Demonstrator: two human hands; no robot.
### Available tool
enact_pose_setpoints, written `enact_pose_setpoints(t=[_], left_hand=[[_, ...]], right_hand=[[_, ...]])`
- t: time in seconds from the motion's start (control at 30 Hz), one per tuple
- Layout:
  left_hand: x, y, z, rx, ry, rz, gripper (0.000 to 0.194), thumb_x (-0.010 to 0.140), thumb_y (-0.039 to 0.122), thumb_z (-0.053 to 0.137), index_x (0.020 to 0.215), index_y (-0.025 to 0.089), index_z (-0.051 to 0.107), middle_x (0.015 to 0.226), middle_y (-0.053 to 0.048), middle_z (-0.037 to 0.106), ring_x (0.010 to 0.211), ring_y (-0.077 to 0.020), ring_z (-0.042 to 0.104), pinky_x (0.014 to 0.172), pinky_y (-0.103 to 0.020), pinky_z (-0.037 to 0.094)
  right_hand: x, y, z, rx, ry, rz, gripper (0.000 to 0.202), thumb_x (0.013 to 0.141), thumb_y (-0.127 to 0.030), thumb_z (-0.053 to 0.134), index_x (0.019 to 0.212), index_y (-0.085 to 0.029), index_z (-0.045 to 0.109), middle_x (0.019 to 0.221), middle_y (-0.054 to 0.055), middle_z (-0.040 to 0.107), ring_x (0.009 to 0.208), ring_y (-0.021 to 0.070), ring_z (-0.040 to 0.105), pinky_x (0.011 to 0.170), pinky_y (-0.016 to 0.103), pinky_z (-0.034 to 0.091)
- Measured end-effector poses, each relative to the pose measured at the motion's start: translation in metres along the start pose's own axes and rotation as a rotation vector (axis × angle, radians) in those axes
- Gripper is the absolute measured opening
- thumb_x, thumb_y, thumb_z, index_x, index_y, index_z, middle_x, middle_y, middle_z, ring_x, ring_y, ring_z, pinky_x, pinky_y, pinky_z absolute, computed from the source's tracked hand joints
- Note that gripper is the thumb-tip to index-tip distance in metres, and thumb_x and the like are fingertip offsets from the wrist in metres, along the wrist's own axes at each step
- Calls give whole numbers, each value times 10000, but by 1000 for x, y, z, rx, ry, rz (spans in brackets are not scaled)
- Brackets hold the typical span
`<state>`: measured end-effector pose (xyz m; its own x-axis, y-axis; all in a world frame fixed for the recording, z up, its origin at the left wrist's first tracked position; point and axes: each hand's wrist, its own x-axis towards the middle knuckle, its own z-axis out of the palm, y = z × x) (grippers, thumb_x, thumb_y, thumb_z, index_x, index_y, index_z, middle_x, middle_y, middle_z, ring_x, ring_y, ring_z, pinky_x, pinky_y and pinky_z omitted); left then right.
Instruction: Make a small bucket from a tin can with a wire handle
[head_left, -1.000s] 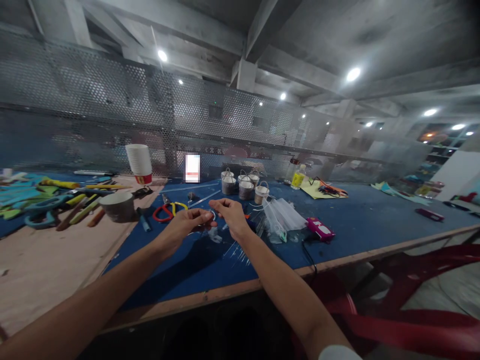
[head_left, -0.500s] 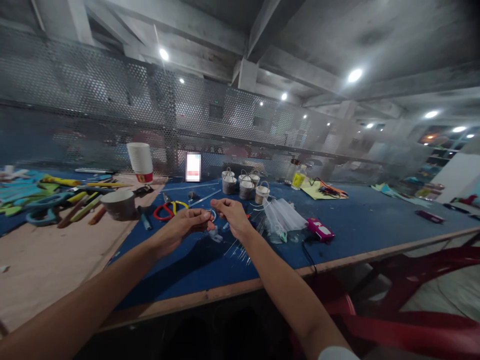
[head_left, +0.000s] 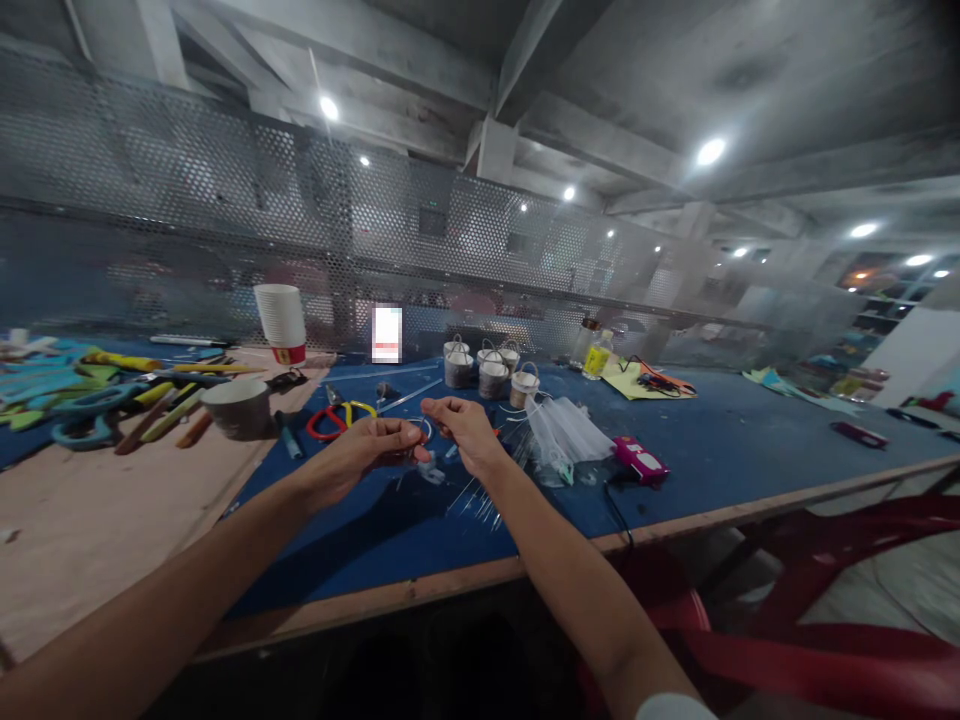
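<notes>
My left hand [head_left: 386,445] is closed in a pinch on a thin, pale wire loop [head_left: 427,430] above the blue mat. Just right of it, my right hand [head_left: 461,428] pinches the upper part of the same loop with thumb and index finger. The two hands are close together, a small gap between their fingertips. Below them on the mat lies a small clear plastic piece [head_left: 431,470]. Red-and-yellow-handled pliers [head_left: 341,418] rest behind my left hand. Several small grey pots with wire handles [head_left: 493,378] stand beyond my right hand.
Thin wires [head_left: 484,503] and clear plastic bags [head_left: 570,435] lie to the right, beside a magenta device [head_left: 641,461]. On the left are a grey bowl [head_left: 238,408], stacked paper cups [head_left: 280,320], blue scissors [head_left: 90,425] and sticks. A perforated metal screen [head_left: 390,220] stands behind.
My left fingers have shifted slightly around the loop, which shows at a slightly different angle. My right hand has hardly moved.
</notes>
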<state>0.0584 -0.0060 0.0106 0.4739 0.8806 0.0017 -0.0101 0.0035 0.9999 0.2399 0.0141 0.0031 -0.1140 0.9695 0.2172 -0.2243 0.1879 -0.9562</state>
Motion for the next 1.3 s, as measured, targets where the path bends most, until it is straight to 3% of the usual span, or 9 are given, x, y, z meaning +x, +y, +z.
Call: enact_pose_setpoints(t=[0.1,0.37,0.6,0.77,0.97,1.17,1.3], left_hand=[[0,0,1,103,60,45,224,764,414,810,756,201,740,785,-70,785,721,-188,637,737,-314,445],[-2,2,-4,4,-60,15,210,786,401,794,759,198,746,781,-59,771,776,-198,668,815,-318,465],[-2,3,-3,107,-21,20,234,770,414,809,745,193,738,807,-80,788,711,-186,620,726,-312,446],[-4,6,-3,16,-79,-7,224,759,413,814,760,203,735,841,-85,793,808,-216,675,799,-327,465],[-2,3,-4,115,-3,28,229,738,402,831,729,198,727,783,-78,787,716,-197,641,708,-316,440],[-1,2,-6,5,-65,0,213,759,393,819,785,193,750,852,-93,800,795,-210,687,811,-330,476],[-3,4,-4,19,-64,-26,235,776,421,801,826,198,742,893,-104,806,808,-214,690,798,-334,477]], right_hand=[[-1,-1,0,-28,2,9,406,625,-517,861,662,-160,672,591,-51,504,563,84,358,556,254,274],[1,2,-3,-37,-62,17,415,642,-539,848,658,-162,673,566,-57,480,545,84,348,541,257,262],[-1,2,-1,-47,-25,-4,401,641,-515,854,640,-161,665,556,-56,481,535,78,348,535,255,244],[0,2,-1,-60,-33,13,424,629,-542,854,649,-161,667,563,-49,479,532,86,343,529,265,240],[-1,2,0,-80,-22,12,413,634,-535,845,658,-156,680,578,-48,494,548,83,349,542,259,256],[-2,-1,0,-83,-29,8,413,634,-539,840,689,-153,706,593,-45,514,561,84,361,553,256,268],[-1,1,0,-91,-30,12,411,639,-539,837,669,-157,687,572,-52,489,558,87,360,550,255,268]])
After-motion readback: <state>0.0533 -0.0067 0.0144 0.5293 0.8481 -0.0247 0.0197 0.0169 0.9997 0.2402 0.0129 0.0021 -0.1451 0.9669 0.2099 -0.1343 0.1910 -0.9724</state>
